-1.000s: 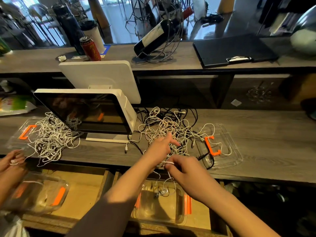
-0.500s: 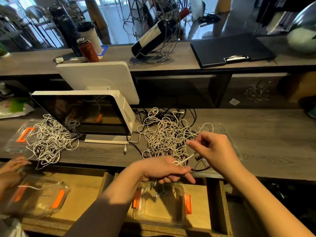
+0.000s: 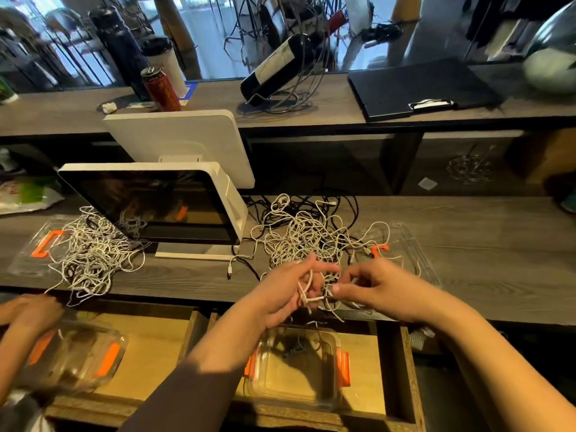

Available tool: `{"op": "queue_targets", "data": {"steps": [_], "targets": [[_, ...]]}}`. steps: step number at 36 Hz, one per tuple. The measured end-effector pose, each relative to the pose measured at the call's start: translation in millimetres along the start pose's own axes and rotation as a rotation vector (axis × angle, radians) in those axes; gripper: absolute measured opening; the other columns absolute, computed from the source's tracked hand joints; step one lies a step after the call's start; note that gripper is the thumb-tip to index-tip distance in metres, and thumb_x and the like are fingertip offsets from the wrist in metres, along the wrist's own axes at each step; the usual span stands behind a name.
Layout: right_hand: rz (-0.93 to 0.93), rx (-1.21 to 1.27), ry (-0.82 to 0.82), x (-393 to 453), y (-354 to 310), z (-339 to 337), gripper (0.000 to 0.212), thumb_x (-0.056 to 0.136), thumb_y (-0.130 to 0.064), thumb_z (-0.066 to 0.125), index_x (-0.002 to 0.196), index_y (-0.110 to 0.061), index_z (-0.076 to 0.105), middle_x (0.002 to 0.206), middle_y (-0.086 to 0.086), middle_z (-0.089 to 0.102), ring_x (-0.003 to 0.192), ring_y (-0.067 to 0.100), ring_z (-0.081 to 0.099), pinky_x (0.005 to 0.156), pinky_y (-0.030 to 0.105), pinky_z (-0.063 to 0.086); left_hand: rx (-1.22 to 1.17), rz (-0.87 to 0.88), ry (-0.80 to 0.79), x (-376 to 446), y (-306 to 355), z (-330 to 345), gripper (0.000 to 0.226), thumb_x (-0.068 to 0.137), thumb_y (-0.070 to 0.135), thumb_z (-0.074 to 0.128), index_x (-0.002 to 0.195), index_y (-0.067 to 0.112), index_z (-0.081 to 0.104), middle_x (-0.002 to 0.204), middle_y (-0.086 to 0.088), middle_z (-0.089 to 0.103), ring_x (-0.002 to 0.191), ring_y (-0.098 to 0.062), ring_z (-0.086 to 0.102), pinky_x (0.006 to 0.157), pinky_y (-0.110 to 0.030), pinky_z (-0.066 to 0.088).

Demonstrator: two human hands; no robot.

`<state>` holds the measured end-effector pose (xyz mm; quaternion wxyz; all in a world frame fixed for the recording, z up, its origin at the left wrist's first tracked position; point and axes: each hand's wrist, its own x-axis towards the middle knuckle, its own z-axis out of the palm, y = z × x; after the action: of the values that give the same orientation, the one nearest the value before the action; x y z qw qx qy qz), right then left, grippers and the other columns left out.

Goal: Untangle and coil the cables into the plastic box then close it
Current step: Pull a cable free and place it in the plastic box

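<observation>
Tangled heap of thin white cables [image 3: 308, 238] on grey wooden counter [image 3: 483, 244], left hand [image 3: 282, 293] and right hand [image 3: 378, 286] both pinching near strands, clear plastic box with orange clips [image 3: 296, 369] open below in drawer.

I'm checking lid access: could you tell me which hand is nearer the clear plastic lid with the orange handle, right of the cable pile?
Right. The right hand overlaps the clear plastic lid's near edge; the left hand is further left.
</observation>
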<state>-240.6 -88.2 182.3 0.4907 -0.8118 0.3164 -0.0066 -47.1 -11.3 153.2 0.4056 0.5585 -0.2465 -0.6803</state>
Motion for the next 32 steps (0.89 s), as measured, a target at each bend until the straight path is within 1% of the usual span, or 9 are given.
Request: {"op": "queue_targets", "data": {"steps": [3, 5, 10, 17, 20, 23, 27, 30, 32], "targets": [[0.045, -0.072, -0.074, -1, 0, 10, 0.026, 0.091, -0.056, 0.057, 0.095, -0.034, 0.069, 0.087, 0.005, 0.070, 0.076, 0.020, 0.065, 0.075, 0.045, 0.057, -0.169, 0.111, 0.136, 1, 1, -1, 0.049, 0.108, 0.038, 0.033, 0.118, 0.011, 0.072, 0.073, -0.002, 0.061, 0.065, -0.014, 0.060, 0.069, -0.029, 0.048], [0.043, -0.102, -0.052, 0, -2, 17, 0.020, 0.094, -0.050, 0.057, 0.096, -0.033, 0.068, 0.087, 0.006, 0.070, 0.074, 0.017, 0.065, 0.074, 0.045, 0.056, -0.409, 0.151, 0.161, 0, 3, -1, 0.049, 0.109, 0.039, 0.032, 0.124, 0.006, 0.065, 0.066, 0.000, 0.055, 0.057, -0.011, 0.055, 0.056, -0.023, 0.048], [0.014, -0.146, -0.044, 2, -14, 41, 0.011, 0.096, -0.031, 0.060, 0.096, -0.027, 0.070, 0.073, -0.008, 0.064, 0.057, -0.004, 0.053, 0.057, 0.017, 0.045, -0.686, 0.238, 0.149, 2, 10, -2, 0.046, 0.108, 0.039, 0.036, 0.121, 0.007, 0.065, 0.055, 0.008, 0.029, 0.038, -0.003, 0.024, 0.033, -0.017, 0.016], [-0.069, -0.063, -0.052, -1, -23, 65, 0.014, 0.091, -0.030, 0.061, 0.092, -0.023, 0.072, 0.082, -0.006, 0.071, 0.073, 0.006, 0.064, 0.073, 0.032, 0.055, 0.200, 0.254, 0.264, -2, 8, 5, 0.044, 0.104, 0.051, 0.038, 0.114, 0.024, 0.072, 0.061, 0.007, 0.038, 0.049, -0.007, 0.029, 0.042, -0.017, 0.024], [-0.122, 0.026, 0.066, -1, -25, 61, 0.009, 0.087, -0.022, 0.061, 0.086, -0.023, 0.070, 0.083, -0.006, 0.071, 0.074, 0.012, 0.065, 0.075, 0.034, 0.053, 0.492, 0.175, 0.217, -3, 3, 14, 0.056, 0.101, 0.062, 0.029, 0.104, 0.028, 0.074, 0.068, -0.004, 0.060, 0.064, -0.016, 0.059, 0.060, -0.021, 0.042], [-0.194, 0.081, 0.200, 2, -22, 53, 0.009, 0.090, -0.019, 0.060, 0.085, -0.025, 0.064, 0.078, -0.009, 0.066, 0.069, 0.011, 0.062, 0.071, 0.029, 0.050, 0.520, 0.088, 0.141, -7, -2, 19, 0.078, 0.093, 0.073, 0.019, 0.102, 0.019, 0.074, 0.098, -0.012, 0.074, 0.099, -0.021, 0.070, 0.091, -0.030, 0.051], [-0.235, 0.112, 0.374, 7, -13, 41, 0.011, 0.095, -0.021, 0.063, 0.093, -0.032, 0.061, 0.075, -0.010, 0.064, 0.065, 0.009, 0.057, 0.058, 0.026, 0.047, 0.489, -0.036, 0.069, -13, -6, 22, 0.087, 0.086, 0.081, 0.005, 0.142, 0.030, 0.049, 0.102, -0.002, 0.067, 0.078, -0.016, 0.058, 0.062, -0.023, 0.046], [-0.265, 0.115, 0.459, 9, -10, 33, 0.010, 0.093, -0.023, 0.065, 0.096, -0.032, 0.062, 0.076, -0.004, 0.064, 0.068, 0.013, 0.060, 0.061, 0.032, 0.050, 0.462, -0.052, -0.045, -20, -2, 23, 0.084, 0.087, 0.079, 0.000, 0.156, 0.037, 0.024, 0.142, -0.028, 0.051, 0.117, -0.036, 0.058, 0.099, -0.049, 0.050], [-0.290, 0.116, 0.488, 11, -8, 31, 0.007, 0.092, -0.026, 0.065, 0.097, -0.031, 0.062, 0.078, -0.004, 0.064, 0.070, 0.016, 0.061, 0.063, 0.039, 0.052, 0.434, -0.065, -0.129, -22, 0, 22, 0.090, 0.083, 0.083, 0.005, 0.155, 0.034, 0.026, 0.149, -0.034, 0.039, 0.078, -0.013, 0.072, 0.083, -0.035, 0.058]]}}
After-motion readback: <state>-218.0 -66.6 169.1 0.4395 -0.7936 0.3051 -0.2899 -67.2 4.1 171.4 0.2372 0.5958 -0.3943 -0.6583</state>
